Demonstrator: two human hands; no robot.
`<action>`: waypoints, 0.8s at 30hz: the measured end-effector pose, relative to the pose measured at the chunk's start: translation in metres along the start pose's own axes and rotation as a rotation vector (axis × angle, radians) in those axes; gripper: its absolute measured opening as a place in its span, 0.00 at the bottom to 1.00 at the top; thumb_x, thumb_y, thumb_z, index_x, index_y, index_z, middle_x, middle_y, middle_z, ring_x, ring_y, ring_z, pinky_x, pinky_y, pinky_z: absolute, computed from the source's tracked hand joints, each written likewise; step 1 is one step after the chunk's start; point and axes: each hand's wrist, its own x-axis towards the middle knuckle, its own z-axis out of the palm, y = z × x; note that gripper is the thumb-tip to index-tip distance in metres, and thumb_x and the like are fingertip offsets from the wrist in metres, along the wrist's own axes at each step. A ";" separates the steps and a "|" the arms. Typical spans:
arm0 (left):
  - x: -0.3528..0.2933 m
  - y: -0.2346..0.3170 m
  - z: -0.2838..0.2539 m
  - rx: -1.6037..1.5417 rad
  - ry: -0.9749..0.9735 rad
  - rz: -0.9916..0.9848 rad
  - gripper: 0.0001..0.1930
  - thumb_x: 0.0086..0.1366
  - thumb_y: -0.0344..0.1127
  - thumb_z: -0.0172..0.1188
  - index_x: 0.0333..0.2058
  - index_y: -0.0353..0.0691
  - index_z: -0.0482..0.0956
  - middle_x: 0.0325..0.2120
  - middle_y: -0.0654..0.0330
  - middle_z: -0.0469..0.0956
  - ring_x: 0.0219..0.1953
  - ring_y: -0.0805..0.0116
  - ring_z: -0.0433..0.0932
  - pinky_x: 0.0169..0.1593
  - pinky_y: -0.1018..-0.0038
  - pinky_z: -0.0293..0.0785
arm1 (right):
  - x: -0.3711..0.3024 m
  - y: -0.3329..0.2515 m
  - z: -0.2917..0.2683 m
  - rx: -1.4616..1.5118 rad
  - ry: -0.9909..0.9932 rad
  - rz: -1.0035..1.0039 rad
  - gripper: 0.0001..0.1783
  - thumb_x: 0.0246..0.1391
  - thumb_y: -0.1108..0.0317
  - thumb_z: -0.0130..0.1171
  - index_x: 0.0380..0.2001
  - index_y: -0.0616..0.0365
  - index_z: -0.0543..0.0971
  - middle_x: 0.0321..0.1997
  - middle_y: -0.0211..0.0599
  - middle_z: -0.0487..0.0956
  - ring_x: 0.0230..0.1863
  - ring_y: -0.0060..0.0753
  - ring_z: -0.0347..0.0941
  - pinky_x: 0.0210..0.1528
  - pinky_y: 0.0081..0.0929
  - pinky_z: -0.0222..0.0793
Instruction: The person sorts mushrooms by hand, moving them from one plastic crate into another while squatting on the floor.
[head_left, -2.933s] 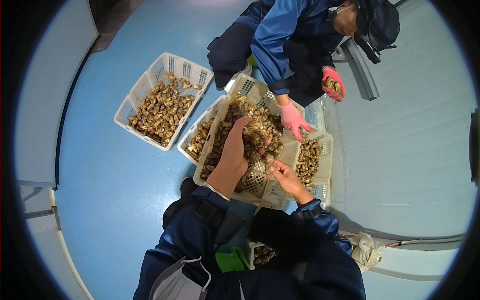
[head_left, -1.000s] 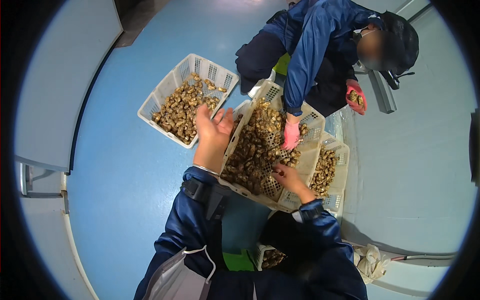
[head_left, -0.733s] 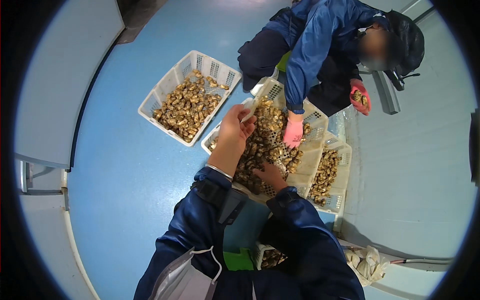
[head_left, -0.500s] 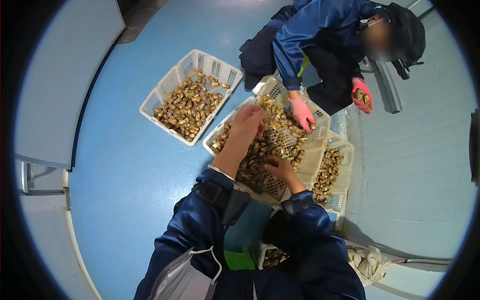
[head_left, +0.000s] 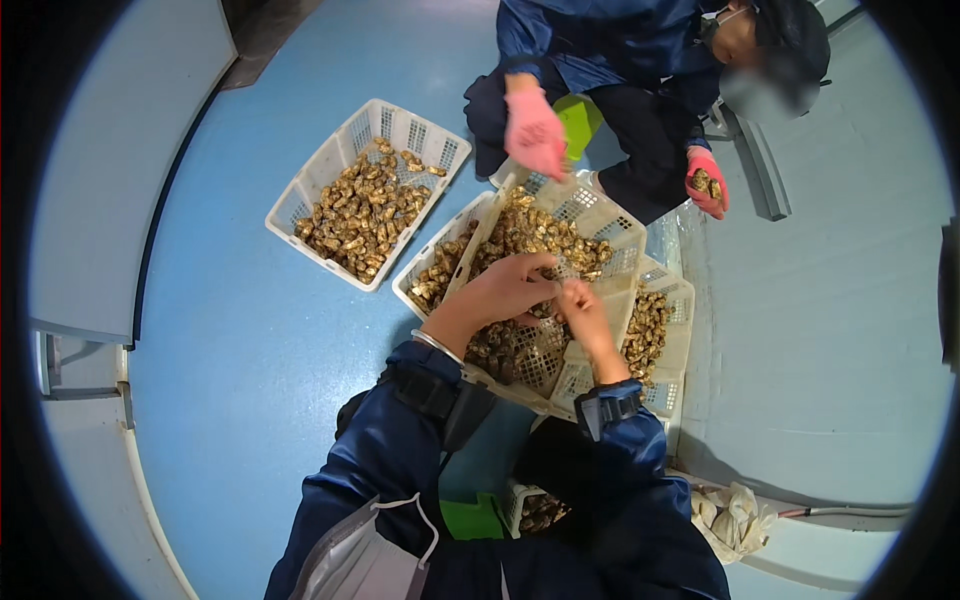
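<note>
My left hand (head_left: 505, 288) and my right hand (head_left: 587, 315) meet above the middle white crate (head_left: 625, 240), fingertips close together. Both hands' fingers are drawn together in a pinch; anything between them is too small or hidden to make out. Below lie many small, knobbly brown-and-tan pieces (head_left: 530, 228), whose kind I cannot tell. They are heaped toward the crate's far side and near left, and its perforated bottom shows between the heaps. My left forearm and hand cover part of the crate.
Across from me a co-worker crouches, one pink glove (head_left: 535, 130) over the crate's far edge, the other (head_left: 707, 183) holding pieces. A separate white crate (head_left: 290, 235) of pieces sits on the blue floor at left. Another crate (head_left: 680, 345) lies to the right. A green stool (head_left: 472, 520) shows below.
My left hand has come down and right, and my right hand has risen to meet it. The co-worker's pink glove has lifted from the pieces and moved up and left.
</note>
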 end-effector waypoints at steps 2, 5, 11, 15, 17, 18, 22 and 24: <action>-0.003 -0.006 -0.006 -0.114 0.018 0.064 0.31 0.63 0.33 0.56 0.62 0.33 0.56 0.43 0.53 0.74 0.41 0.69 0.76 0.40 0.74 0.80 | -0.004 0.028 0.019 -0.392 -0.093 -0.057 0.10 0.52 0.68 0.57 0.38 0.57 0.77 0.31 0.36 0.79 0.34 0.33 0.75 0.36 0.33 0.69; 0.001 -0.016 -0.007 -0.165 0.063 0.175 0.32 0.62 0.30 0.52 0.63 0.32 0.53 0.48 0.51 0.71 0.37 0.71 0.76 0.40 0.74 0.79 | -0.010 0.066 0.039 -0.664 -0.342 -0.015 0.16 0.48 0.63 0.61 0.40 0.57 0.77 0.32 0.44 0.78 0.36 0.46 0.75 0.40 0.39 0.69; 0.014 -0.027 -0.015 -0.112 0.230 0.175 0.31 0.65 0.29 0.49 0.64 0.33 0.49 0.49 0.50 0.67 0.38 0.67 0.77 0.42 0.73 0.79 | -0.021 0.091 0.058 -0.880 -0.400 -0.220 0.22 0.44 0.62 0.63 0.44 0.58 0.76 0.41 0.49 0.78 0.42 0.50 0.74 0.45 0.42 0.70; 0.012 -0.017 -0.014 -0.251 0.200 0.112 0.31 0.68 0.33 0.48 0.65 0.34 0.45 0.51 0.50 0.65 0.42 0.61 0.78 0.44 0.72 0.78 | -0.018 0.075 0.041 -0.809 -0.380 -0.175 0.22 0.47 0.61 0.63 0.44 0.59 0.76 0.41 0.49 0.78 0.41 0.49 0.75 0.45 0.38 0.71; 0.007 -0.016 -0.016 -0.281 0.226 0.110 0.31 0.69 0.34 0.47 0.65 0.33 0.46 0.51 0.49 0.65 0.41 0.59 0.79 0.43 0.72 0.79 | -0.018 0.049 0.035 -0.705 -0.275 -0.038 0.20 0.50 0.60 0.62 0.44 0.60 0.76 0.40 0.47 0.78 0.40 0.45 0.76 0.44 0.35 0.72; 0.005 -0.016 -0.018 -0.288 0.246 0.110 0.31 0.69 0.34 0.47 0.65 0.33 0.46 0.51 0.49 0.65 0.41 0.59 0.80 0.43 0.72 0.79 | -0.019 0.036 0.034 -0.652 -0.224 0.030 0.20 0.51 0.60 0.62 0.44 0.60 0.76 0.40 0.46 0.79 0.39 0.43 0.76 0.43 0.33 0.72; 0.011 -0.012 -0.013 -0.339 0.226 0.125 0.30 0.69 0.36 0.48 0.65 0.32 0.47 0.53 0.49 0.64 0.40 0.61 0.80 0.40 0.73 0.79 | -0.021 0.022 0.009 0.175 -0.150 0.305 0.15 0.58 0.64 0.57 0.45 0.60 0.75 0.34 0.31 0.78 0.34 0.23 0.74 0.38 0.24 0.72; 0.012 -0.010 -0.010 -0.379 0.219 0.115 0.29 0.69 0.37 0.48 0.63 0.31 0.51 0.53 0.52 0.63 0.42 0.63 0.79 0.42 0.74 0.79 | -0.026 0.006 0.004 0.439 -0.201 0.249 0.16 0.60 0.68 0.51 0.51 0.58 0.69 0.39 0.31 0.76 0.37 0.25 0.74 0.39 0.23 0.72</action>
